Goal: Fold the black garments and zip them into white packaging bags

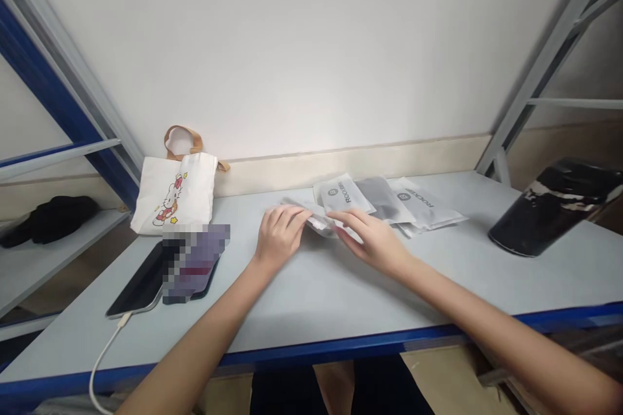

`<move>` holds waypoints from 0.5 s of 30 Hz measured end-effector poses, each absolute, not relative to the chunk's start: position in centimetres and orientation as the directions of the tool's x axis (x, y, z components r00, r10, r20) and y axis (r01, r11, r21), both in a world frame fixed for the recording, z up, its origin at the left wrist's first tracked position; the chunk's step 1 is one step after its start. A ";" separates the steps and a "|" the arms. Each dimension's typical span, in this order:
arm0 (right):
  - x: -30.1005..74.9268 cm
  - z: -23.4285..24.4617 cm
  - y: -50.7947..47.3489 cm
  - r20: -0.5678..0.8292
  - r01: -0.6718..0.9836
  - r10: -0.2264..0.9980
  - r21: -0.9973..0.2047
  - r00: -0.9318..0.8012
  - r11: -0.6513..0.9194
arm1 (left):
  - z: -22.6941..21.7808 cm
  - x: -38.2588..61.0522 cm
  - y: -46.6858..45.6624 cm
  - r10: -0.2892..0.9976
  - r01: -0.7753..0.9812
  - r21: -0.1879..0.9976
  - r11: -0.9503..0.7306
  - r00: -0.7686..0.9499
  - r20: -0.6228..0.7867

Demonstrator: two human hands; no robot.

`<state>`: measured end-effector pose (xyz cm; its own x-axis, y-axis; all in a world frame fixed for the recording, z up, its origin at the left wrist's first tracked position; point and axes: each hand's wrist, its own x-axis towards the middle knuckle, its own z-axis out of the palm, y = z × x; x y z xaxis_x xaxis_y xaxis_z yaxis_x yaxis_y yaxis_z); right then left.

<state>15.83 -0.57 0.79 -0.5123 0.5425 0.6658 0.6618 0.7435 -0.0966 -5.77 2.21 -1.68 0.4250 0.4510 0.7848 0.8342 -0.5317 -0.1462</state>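
While both forearms reach over the pale blue-grey desktop with a blue front edge (341, 311), the person works near its middle, close to the wall. Toward the right end leans a large, glossy black cylindrical container (540, 214); at the back left stands a white fabric tote bag with tan handles (175, 198). The left hand (281, 237) has its fingers bent over one end of a packet, though whether it grips or merely presses cannot be told. The right hand (372, 240) is partly curled, thumb and forefinger at the other end; a pinch cannot be confirmed. Just to the right lie three flat, greyish plastic pouches with dark printing (426, 204), partly overlapping and untouched. Between the hands, on the desktop, sits the thin, translucent grey plastic packet (318, 217); handling of it looks unfinished. Whether the three others are already done or still waiting cannot be judged.
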 end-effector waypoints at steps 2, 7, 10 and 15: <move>14.9 0.9 1.2 0.676 0.638 0.501 -0.059 -0.541 0.768 | -1.9 -5.5 2.0 0.423 0.828 -0.158 -0.539 0.427 0.799; 14.2 -0.4 2.1 0.757 0.553 0.328 0.053 -0.565 0.831 | -2.1 -5.6 2.7 0.328 0.846 -0.138 -0.514 0.343 0.880; 14.1 -1.3 2.4 0.794 0.550 0.269 0.098 -0.546 0.829 | -2.1 -5.6 3.0 0.269 0.817 -0.167 -0.552 0.364 0.892; 13.9 -2.3 3.1 0.788 0.585 0.397 -0.058 -0.471 0.809 | -1.9 -5.0 2.6 0.121 0.716 -0.271 -0.644 0.444 0.888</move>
<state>13.86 3.08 -2.31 -0.4707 0.3969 0.7880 0.5847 0.8091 -0.0583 -5.04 2.64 -1.90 0.4441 0.1208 0.8878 0.7159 -0.6436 -0.2706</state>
